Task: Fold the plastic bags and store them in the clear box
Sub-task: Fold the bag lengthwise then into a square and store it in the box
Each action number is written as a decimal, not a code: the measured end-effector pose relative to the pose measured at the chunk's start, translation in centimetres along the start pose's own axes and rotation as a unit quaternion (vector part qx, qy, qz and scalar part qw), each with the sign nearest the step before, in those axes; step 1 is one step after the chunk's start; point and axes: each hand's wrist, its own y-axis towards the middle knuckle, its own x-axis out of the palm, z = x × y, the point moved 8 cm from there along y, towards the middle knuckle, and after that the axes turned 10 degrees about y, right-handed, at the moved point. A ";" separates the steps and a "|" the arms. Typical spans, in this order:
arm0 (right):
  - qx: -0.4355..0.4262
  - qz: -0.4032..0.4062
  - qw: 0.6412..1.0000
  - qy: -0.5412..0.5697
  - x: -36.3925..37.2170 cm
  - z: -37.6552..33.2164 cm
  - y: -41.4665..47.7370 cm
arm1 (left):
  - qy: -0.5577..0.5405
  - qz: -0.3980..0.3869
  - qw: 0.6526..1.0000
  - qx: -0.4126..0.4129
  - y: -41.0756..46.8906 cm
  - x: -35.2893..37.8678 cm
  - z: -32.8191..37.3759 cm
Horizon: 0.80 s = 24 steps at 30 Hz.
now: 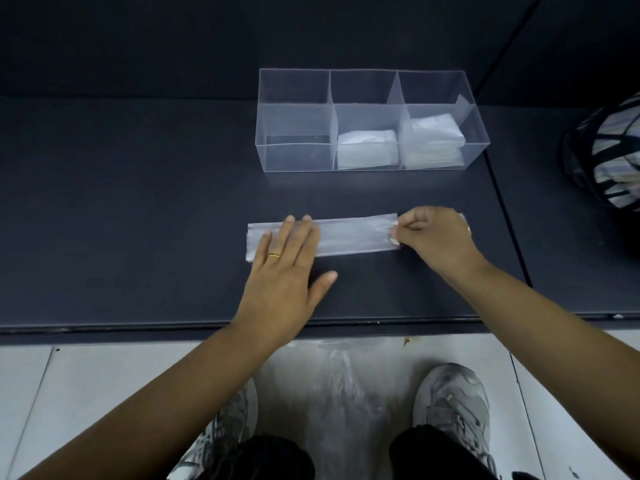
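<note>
Currently, the left hand lies flat with its fingers straight, pressing the 9 o'clock end of the plastic bag, a long, thin, translucent strip on the matte dark table. Use that palm as an anchor so the slippery film cannot creep. At the 3 o'clock end, the right hand pinches the edge between curled fingers and thumb. Carry it over squarely, with the edges aligned. The clear box, rigid and three-celled, stands at 12 o'clock. Folded bags occupy its middle and right cells.

Dark table, striped bag, grey sneakers
</note>
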 end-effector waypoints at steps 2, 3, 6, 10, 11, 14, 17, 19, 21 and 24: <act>0.004 -0.003 1.000 -0.024 0.3 -0.2 -0.3 | 0.069 -0.056 0.996 -0.001 -0.3 2.2 -0.2; -0.027 0.017 0.998 -0.063 0.2 -0.8 -0.6 | 0.088 -0.065 0.994 0.000 -0.6 2.9 -0.4; -0.244 0.044 0.956 -0.158 2.5 -5.3 -3.4 | 0.101 -0.065 0.993 -0.009 -0.8 3.2 -0.4; -0.315 -0.217 0.885 -0.264 10.6 -4.5 -7.0 | 0.082 -0.060 0.995 -0.002 -0.9 3.3 -0.2; -0.299 -0.238 0.871 -0.308 11.0 -3.2 -6.9 | 0.080 -0.059 0.995 0.000 -0.9 3.3 -0.2; -0.272 -0.207 0.844 -0.413 8.5 -0.6 -5.5 | 0.092 -0.053 0.994 0.000 -0.9 3.1 -0.1; -0.250 -0.181 0.839 -0.448 4.3 1.2 -4.1 | 0.101 -0.043 0.994 0.005 -0.8 2.9 0.0; -0.228 -0.170 0.844 -0.455 1.4 2.5 -3.5 | 0.101 -0.037 0.994 0.006 -0.8 2.9 0.0; -0.203 -0.157 0.862 -0.437 -1.2 3.4 -3.0 | 0.106 -0.036 0.994 0.009 -0.8 3.0 0.0; -0.174 -0.104 0.927 -0.316 -4.5 3.3 -1.9 | 0.105 -0.030 0.994 0.008 -0.8 2.9 0.0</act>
